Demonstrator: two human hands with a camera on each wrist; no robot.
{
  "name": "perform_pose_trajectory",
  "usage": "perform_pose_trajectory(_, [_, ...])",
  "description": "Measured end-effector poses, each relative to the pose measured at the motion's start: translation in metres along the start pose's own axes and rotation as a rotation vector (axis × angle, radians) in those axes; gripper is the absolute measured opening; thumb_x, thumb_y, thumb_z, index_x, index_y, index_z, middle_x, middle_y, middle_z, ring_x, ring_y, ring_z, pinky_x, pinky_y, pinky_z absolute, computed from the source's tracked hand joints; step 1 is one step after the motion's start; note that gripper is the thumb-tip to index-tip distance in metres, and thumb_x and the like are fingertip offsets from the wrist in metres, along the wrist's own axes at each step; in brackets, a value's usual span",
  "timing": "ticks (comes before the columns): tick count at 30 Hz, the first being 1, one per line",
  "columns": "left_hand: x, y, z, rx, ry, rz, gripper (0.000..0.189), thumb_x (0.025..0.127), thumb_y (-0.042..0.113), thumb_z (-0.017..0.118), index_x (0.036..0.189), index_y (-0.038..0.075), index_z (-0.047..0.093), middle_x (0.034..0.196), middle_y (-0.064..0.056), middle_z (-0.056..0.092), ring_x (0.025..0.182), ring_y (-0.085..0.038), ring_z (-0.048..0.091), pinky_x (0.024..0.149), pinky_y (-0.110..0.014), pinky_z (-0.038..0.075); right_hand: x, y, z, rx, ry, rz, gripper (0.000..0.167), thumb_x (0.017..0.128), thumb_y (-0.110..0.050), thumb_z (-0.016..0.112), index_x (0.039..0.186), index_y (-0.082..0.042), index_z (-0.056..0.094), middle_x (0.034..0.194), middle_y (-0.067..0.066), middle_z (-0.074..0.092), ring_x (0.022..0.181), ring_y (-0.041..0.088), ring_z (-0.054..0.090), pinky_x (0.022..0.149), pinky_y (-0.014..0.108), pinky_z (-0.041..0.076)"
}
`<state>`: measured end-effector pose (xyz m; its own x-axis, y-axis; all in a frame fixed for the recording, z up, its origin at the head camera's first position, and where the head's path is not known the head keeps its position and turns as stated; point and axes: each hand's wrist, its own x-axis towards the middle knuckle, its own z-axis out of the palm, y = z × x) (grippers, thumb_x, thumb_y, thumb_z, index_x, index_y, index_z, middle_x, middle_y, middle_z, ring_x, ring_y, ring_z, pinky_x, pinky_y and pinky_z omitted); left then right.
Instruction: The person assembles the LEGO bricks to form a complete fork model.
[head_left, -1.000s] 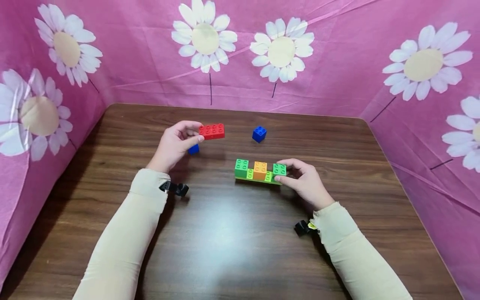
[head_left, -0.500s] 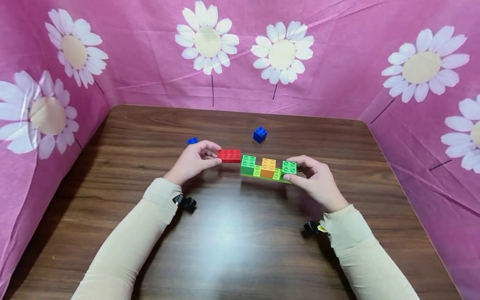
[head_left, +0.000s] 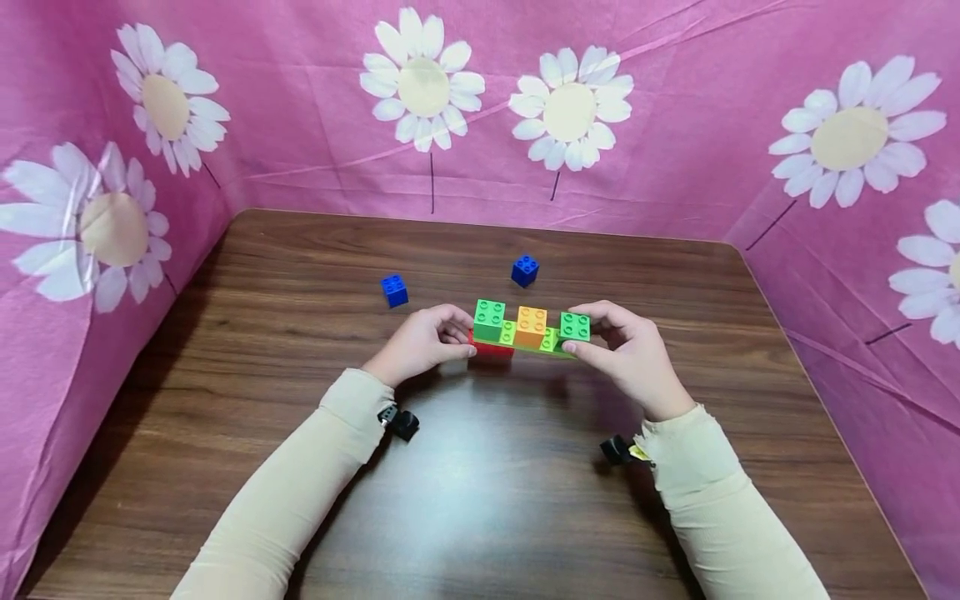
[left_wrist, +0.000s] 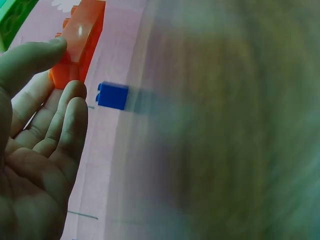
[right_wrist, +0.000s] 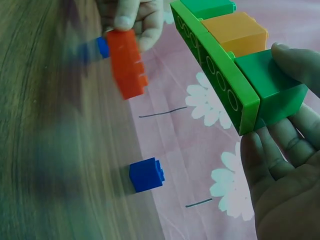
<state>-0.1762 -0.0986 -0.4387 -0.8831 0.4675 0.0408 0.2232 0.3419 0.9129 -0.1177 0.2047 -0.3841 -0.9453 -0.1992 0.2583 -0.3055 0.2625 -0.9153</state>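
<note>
My left hand (head_left: 427,340) pinches a red toy brick (head_left: 492,350) at its left end; in the left wrist view the brick (left_wrist: 80,45) sits between thumb and fingertips. My right hand (head_left: 633,354) grips the right green block (head_left: 575,326) of an assembly: a thin lime-green plate (head_left: 507,332) carrying two green blocks and an orange block (head_left: 532,325) in the middle. In the head view the red brick lies under the left end of the plate, below the other green block (head_left: 489,318). The right wrist view shows a gap between the red brick (right_wrist: 127,65) and the plate's hollow underside (right_wrist: 217,75).
Two small blue blocks rest on the wooden table (head_left: 450,500) beyond the hands: one at the left (head_left: 394,290), one farther back (head_left: 525,269). A pink flowered cloth (head_left: 480,183) stands around the table's back and sides.
My left hand has brought the red brick rightward and nearer, from beside the plate to under its left end. The right hand has raised the assembly slightly. The left blue block is uncovered.
</note>
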Motion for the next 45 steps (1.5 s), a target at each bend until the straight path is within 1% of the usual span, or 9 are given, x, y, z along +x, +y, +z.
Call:
perform_pose_trajectory(6, [0.001, -0.001, 0.012, 0.021, -0.028, -0.028, 0.026, 0.082, 0.008, 0.082, 0.102, 0.005, 0.066, 0.088, -0.003, 0.072, 0.082, -0.012, 0.068, 0.076, -0.027, 0.055, 0.002, -0.005, 0.003, 0.011, 0.013, -0.017, 0.039, 0.081, 0.005, 0.080, 0.118, -0.003, 0.069, 0.094, 0.004, 0.071, 0.085, 0.015, 0.064, 0.075, 0.026, 0.056])
perform_pose_trajectory(14, [0.001, 0.000, 0.021, 0.045, -0.085, -0.057, 0.031, 0.082, 0.012, 0.083, 0.109, 0.006, 0.069, 0.087, -0.003, 0.073, 0.077, -0.012, 0.068, 0.062, -0.030, 0.055, 0.005, -0.008, 0.010, 0.045, 0.012, -0.046, 0.040, 0.080, 0.008, 0.079, 0.117, 0.000, 0.068, 0.095, 0.003, 0.071, 0.086, 0.015, 0.064, 0.076, 0.025, 0.055])
perform_pose_trajectory(19, [0.000, -0.001, 0.024, 0.105, -0.098, -0.067, 0.029, 0.082, 0.017, 0.084, 0.105, 0.007, 0.070, 0.086, -0.001, 0.072, 0.075, -0.011, 0.066, 0.065, -0.029, 0.055, 0.004, -0.007, 0.013, 0.046, 0.016, -0.029, 0.039, 0.081, 0.006, 0.079, 0.118, -0.001, 0.068, 0.095, 0.002, 0.070, 0.086, 0.015, 0.062, 0.073, 0.024, 0.054])
perform_pose_trajectory(25, [0.000, -0.003, 0.025, 0.178, -0.106, -0.057, 0.031, 0.081, 0.016, 0.085, 0.107, 0.009, 0.071, 0.090, 0.001, 0.071, 0.084, -0.011, 0.065, 0.079, -0.029, 0.053, 0.004, -0.006, 0.013, 0.045, 0.013, -0.026, 0.039, 0.081, 0.004, 0.080, 0.118, -0.002, 0.069, 0.096, 0.004, 0.070, 0.086, 0.019, 0.062, 0.072, 0.024, 0.054])
perform_pose_trajectory(27, [0.000, -0.004, 0.026, 0.209, -0.108, -0.050, 0.031, 0.080, 0.016, 0.086, 0.107, 0.010, 0.071, 0.092, 0.001, 0.071, 0.086, -0.011, 0.065, 0.081, -0.029, 0.053, 0.004, -0.005, 0.013, 0.043, 0.010, -0.023, 0.038, 0.082, 0.003, 0.080, 0.118, -0.003, 0.069, 0.096, 0.004, 0.070, 0.087, 0.021, 0.062, 0.072, 0.024, 0.054])
perform_pose_trajectory(32, [0.001, -0.004, 0.028, 0.265, -0.132, -0.029, 0.032, 0.079, 0.018, 0.087, 0.106, 0.010, 0.072, 0.091, 0.002, 0.070, 0.083, -0.010, 0.064, 0.079, -0.029, 0.053, 0.001, -0.004, 0.013, 0.036, 0.007, -0.003, 0.038, 0.082, 0.001, 0.080, 0.118, -0.004, 0.069, 0.097, 0.004, 0.069, 0.088, 0.021, 0.061, 0.073, 0.025, 0.054])
perform_pose_trajectory(35, [0.001, -0.004, 0.029, 0.265, -0.145, -0.033, 0.032, 0.079, 0.018, 0.087, 0.106, 0.009, 0.072, 0.089, 0.001, 0.070, 0.082, -0.010, 0.064, 0.078, -0.029, 0.053, -0.001, -0.004, 0.013, 0.040, 0.004, 0.006, 0.038, 0.082, 0.001, 0.080, 0.118, -0.004, 0.069, 0.097, 0.004, 0.069, 0.087, 0.018, 0.062, 0.073, 0.026, 0.054])
perform_pose_trajectory(39, [0.000, -0.005, 0.028, 0.240, -0.136, -0.035, 0.036, 0.079, 0.019, 0.087, 0.109, 0.009, 0.071, 0.091, 0.001, 0.070, 0.085, -0.011, 0.063, 0.081, -0.030, 0.052, 0.000, -0.005, 0.012, 0.047, 0.009, -0.003, 0.038, 0.082, 0.002, 0.080, 0.118, -0.004, 0.069, 0.095, 0.005, 0.069, 0.086, 0.018, 0.061, 0.072, 0.025, 0.054])
perform_pose_trajectory(45, [-0.002, -0.008, 0.023, 0.139, -0.104, -0.052, 0.042, 0.079, 0.020, 0.087, 0.116, 0.010, 0.069, 0.099, 0.001, 0.071, 0.092, -0.013, 0.064, 0.086, -0.032, 0.053, 0.003, -0.004, 0.010, 0.058, -0.002, -0.016, 0.039, 0.082, 0.003, 0.080, 0.118, -0.003, 0.069, 0.096, 0.005, 0.070, 0.087, 0.017, 0.063, 0.076, 0.028, 0.056])
